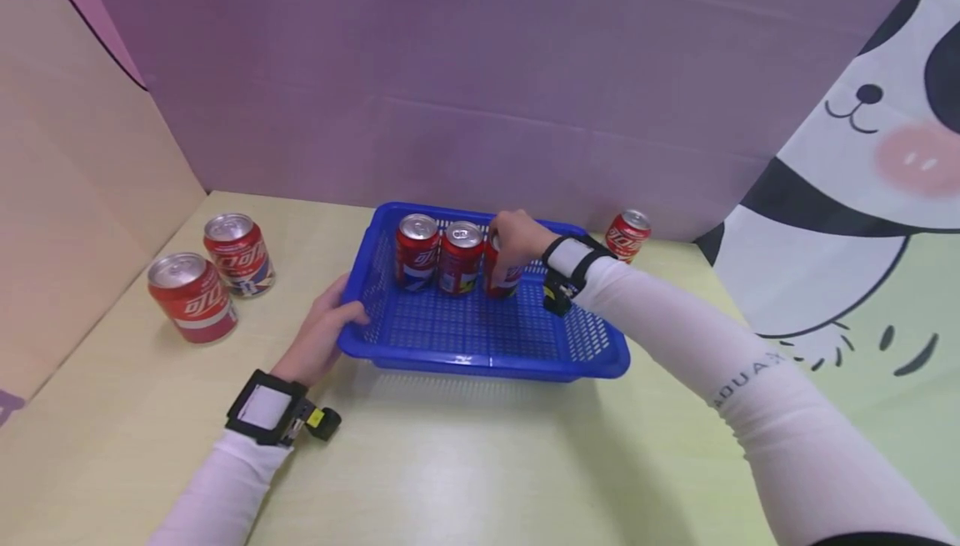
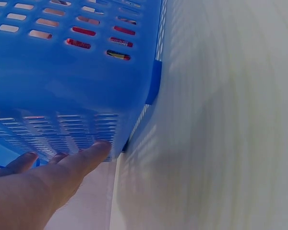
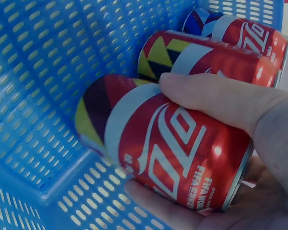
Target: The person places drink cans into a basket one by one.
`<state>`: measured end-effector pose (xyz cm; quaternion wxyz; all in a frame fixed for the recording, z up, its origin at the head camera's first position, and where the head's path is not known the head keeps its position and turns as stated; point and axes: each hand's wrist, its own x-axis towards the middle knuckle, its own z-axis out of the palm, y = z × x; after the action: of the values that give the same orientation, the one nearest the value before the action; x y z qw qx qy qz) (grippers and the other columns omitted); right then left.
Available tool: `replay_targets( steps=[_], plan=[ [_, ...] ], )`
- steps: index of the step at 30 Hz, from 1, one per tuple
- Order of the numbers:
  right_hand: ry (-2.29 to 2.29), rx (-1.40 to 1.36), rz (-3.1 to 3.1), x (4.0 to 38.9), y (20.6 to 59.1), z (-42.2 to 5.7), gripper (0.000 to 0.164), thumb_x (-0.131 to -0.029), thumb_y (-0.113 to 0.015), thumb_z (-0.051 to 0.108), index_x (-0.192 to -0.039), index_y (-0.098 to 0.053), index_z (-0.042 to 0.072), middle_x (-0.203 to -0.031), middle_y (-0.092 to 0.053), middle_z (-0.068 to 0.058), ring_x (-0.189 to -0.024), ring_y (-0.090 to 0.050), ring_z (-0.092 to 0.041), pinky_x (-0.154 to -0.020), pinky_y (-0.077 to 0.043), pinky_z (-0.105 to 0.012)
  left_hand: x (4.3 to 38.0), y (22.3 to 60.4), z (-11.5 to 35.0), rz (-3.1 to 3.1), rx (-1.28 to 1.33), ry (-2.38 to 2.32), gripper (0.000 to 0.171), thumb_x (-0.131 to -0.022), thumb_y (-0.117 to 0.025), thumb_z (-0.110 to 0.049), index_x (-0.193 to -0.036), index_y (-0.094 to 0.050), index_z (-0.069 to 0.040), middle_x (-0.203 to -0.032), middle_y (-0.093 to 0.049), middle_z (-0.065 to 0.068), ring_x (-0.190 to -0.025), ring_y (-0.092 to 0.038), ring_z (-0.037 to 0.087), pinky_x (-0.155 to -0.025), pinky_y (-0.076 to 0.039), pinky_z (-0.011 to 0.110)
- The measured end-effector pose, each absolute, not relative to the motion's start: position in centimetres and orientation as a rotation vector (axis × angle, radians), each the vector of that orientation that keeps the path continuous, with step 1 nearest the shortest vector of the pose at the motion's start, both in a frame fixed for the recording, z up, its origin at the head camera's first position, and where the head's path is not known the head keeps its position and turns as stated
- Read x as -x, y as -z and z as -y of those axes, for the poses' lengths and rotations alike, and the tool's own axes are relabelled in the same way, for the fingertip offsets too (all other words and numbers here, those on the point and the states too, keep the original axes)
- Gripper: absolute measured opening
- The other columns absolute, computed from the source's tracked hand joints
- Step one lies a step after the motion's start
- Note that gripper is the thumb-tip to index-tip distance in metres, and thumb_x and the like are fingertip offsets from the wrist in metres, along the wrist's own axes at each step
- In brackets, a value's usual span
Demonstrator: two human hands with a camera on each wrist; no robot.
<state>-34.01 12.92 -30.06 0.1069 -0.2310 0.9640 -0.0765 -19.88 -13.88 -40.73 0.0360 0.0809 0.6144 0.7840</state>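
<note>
A blue plastic basket [image 1: 472,342] with perforated walls stands on the table. My left hand [image 1: 322,333] grips its left rim, thumb over the top; the left wrist view has the fingers [image 2: 89,155] against the outer wall. Inside, along the back wall, two red soda cans stand upright, the left can [image 1: 417,250] and the middle can [image 1: 461,258]. My right hand [image 1: 521,242] holds a third soda can [image 3: 173,143] beside them, thumb on one side and fingers around the other. In the right wrist view this can tilts against the basket's inside.
Two more soda cans, one nearer [image 1: 192,298] and one farther [image 1: 240,254], stand on the table left of the basket. Another soda can [image 1: 628,235] is behind the right wrist, close to the purple back wall [image 1: 480,96]. A panda-print panel [image 1: 847,221] borders the right side.
</note>
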Motion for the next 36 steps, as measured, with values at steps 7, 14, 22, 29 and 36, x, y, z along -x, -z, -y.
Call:
replay_targets(
  steps=[7, 14, 22, 29, 36],
  plan=[
    [0.241, 0.706, -2.847, 33.9, 30.2, -13.3, 0.058, -0.059, -0.095, 0.016, -0.107, -0.067, -0.001, -0.098, -0.067, -0.009, -0.092, -0.064, -0.025, -0.075, -0.055, -0.035, 19.9, 40.8, 13.9, -1.874, -0.252, -2.411, 0.079, -0.076, -0.044, 0.007, -0.153, -0.027, -0.002, -0.143, -0.036, 0.031, -0.108, -0.056, 0.038, -0.085, -0.052, 0.037],
    [0.431, 0.658, -2.840, 33.5, 28.8, -15.5, 0.078, -0.071, -0.089, 0.035, -0.131, -0.055, 0.000, -0.120, -0.061, -0.016, -0.108, -0.059, -0.029, -0.087, -0.051, -0.041, 19.9, 40.9, 14.0, -1.877, -0.253, -2.411, 0.080, -0.077, -0.044, 0.007, -0.154, -0.026, -0.004, -0.146, -0.034, 0.030, -0.112, -0.053, 0.036, -0.088, -0.051, 0.038],
    [0.832, 0.498, -3.006, 29.2, 24.7, -22.6, 0.053, -0.090, -0.069, 0.041, -0.125, -0.059, 0.002, -0.121, -0.063, -0.018, -0.109, -0.060, -0.032, -0.089, -0.050, -0.047, 19.9, 40.9, 13.9, -1.881, -0.265, -2.408, 0.079, -0.078, -0.043, 0.007, -0.154, -0.026, -0.004, -0.148, -0.033, 0.028, -0.117, -0.048, 0.038, -0.089, -0.050, 0.035],
    [0.851, 0.394, -3.077, 24.8, 28.3, -27.4, 0.053, -0.094, -0.064, 0.037, -0.125, -0.058, -0.006, -0.120, -0.062, -0.024, -0.105, -0.062, -0.039, -0.085, -0.052, -0.050, 19.9, 41.3, 14.0, -1.877, -0.256, -2.414, 0.079, -0.079, -0.043, 0.008, -0.155, -0.025, -0.004, -0.148, -0.033, 0.028, -0.117, -0.049, 0.035, -0.090, -0.049, 0.035],
    [1.110, 0.146, -2.696, 23.4, 33.1, -28.5, 0.086, -0.095, -0.062, 0.046, -0.151, -0.022, -0.006, -0.138, -0.046, -0.031, -0.120, -0.052, -0.043, -0.095, -0.045, -0.055, 19.8, 41.0, 13.8, -1.885, -0.256, -2.415, 0.077, -0.079, -0.043, 0.007, -0.153, -0.026, -0.002, -0.144, -0.036, 0.030, -0.113, -0.052, 0.036, -0.088, -0.050, 0.038]
  ],
)
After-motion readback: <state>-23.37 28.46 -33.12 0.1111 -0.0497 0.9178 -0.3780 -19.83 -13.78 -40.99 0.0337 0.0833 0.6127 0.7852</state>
